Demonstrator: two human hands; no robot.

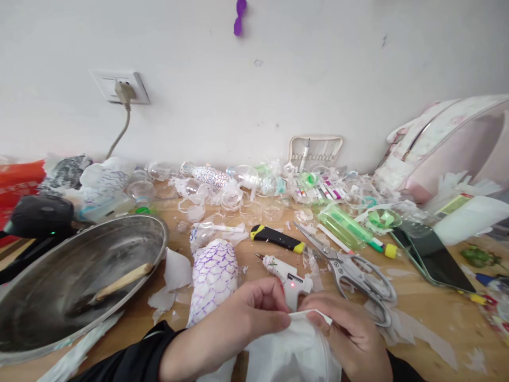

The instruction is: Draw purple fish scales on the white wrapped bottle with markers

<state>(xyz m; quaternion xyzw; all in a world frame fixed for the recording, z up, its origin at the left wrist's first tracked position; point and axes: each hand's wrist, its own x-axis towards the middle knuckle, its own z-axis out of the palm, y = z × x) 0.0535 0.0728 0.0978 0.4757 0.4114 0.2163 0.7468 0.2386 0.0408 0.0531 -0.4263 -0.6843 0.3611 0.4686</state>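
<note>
My left hand [242,315] and my right hand [348,329] both pinch the top edge of a thin white tissue-like sheet [290,353]. The sheet hangs toward me, its top edge folded over. Just beyond my fingers lies a white glue gun [284,273] with a red light on, its nozzle pointing up and left. Left of my left hand is a white wrapped form [214,276] drawn with purple scales, partly hidden by my forearm. Large metal scissors [350,270] rest to the right of the glue gun. Behind it is a black and yellow utility knife [277,239].
A metal basin [159,233] with a wooden-handled brush [123,281] stands at left. Clear plastic bottle pieces and markers [328,190] line the wall. At right are a green bottle [344,225], a phone [437,260] and a pink-white backpack [445,143]. Paper scraps litter the wooden table.
</note>
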